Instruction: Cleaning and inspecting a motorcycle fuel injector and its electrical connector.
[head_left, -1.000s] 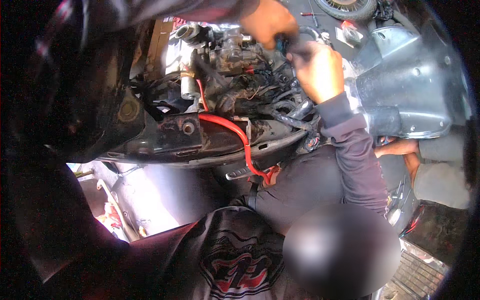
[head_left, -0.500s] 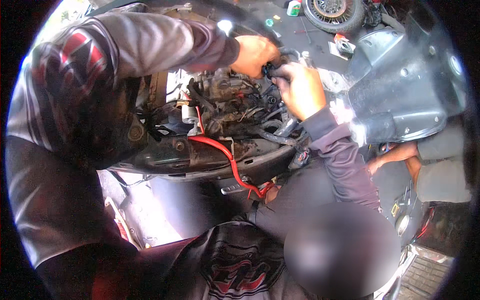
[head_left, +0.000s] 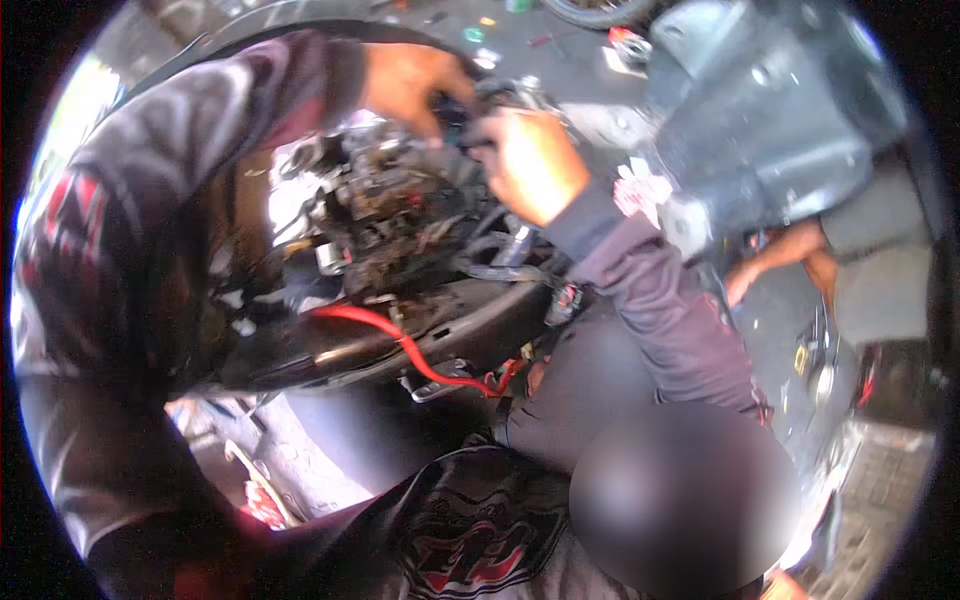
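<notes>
At the top of an opened-up motorcycle with exposed engine parts (head_left: pixel 390 200), my two hands are close together and blurred by motion. My left hand (head_left: pixel 410 85) has thumb and fingers apart, beside a dark part with a bluish patch. My right hand (head_left: pixel 535 160) is closed, its fingertips curled at a dark piece too smeared to name. Black hoses (head_left: pixel 500 250) run below my right wrist. A red cable or tube (head_left: pixel 375 320) curves over the dark body panel (head_left: pixel 470 310) toward my leg.
A large dark grey plastic panel (head_left: pixel 760 120) lies at the right. Beyond it, a wheel (head_left: pixel 600 10) and a small box (head_left: pixel 627 50) are on the floor. Another person's arm (head_left: pixel 780 260) shows at the right, above scattered tools (head_left: pixel 815 350).
The view has shifted, so the motorcycle sits further left. My hands, pinched together on a small dark piece before, are now slightly apart, and the left fingers have spread.
</notes>
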